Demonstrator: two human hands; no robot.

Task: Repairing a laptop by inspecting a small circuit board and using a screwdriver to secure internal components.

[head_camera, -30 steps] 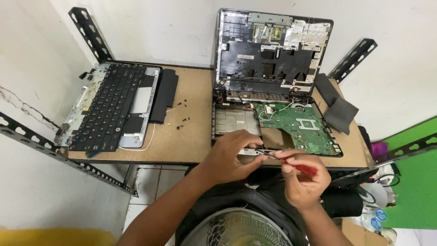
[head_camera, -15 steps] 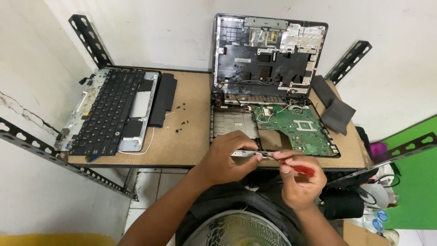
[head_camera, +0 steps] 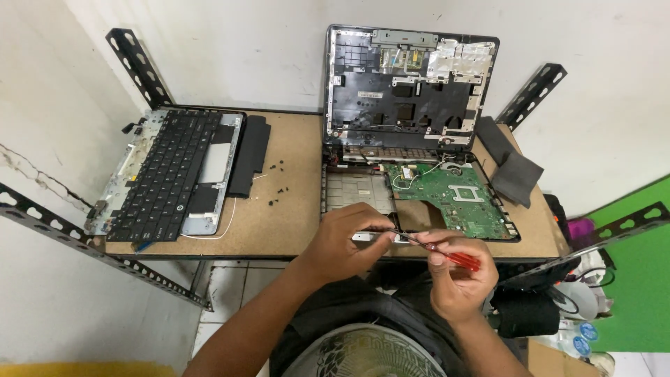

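Counter (head_camera: pixel 293 216): brown board on a slotted metal frame, set against a white wall. Its front edge lies directly under the work, so anything dropped there likely falls to the floor.

Opened laptop base (head_camera: pixel 419 202): lid shell standing upright at the back, green circuit board (head_camera: pixel 453 199) exposed on the right, bare tray on the left. Risk: a slipping tool tip could gouge the uncovered board or snag its thin white wires.

Keyboard panel (head_camera: pixel 171 174): detached, lying face up at the left end, partly overhanging the frame; a nudge could tip it off. A black strip (head_camera: pixel 250 153) rests just beside it.

Dark flat covers (head_camera: pixel 513 164): stacked at the right end, well apart from the hands.

Left hand (head_camera: pixel 345 241): fingers pinched on a small flat silver part (head_camera: pixel 380 237) at the front edge of the laptop base. Risk: the grip is on the fingertips only, and a twist from the tool could spring the part loose.

Right hand (head_camera: pixel 457 276): closed around a red-handled screwdriver (head_camera: pixel 447 255), tip set against the silver part. Risk: an off-axis tip could cam out and jab the left fingers.

Loose black screws (head_camera: pixel 277 178): scattered mid-counter, unconfined; a sleeve or a bump could roll them away.
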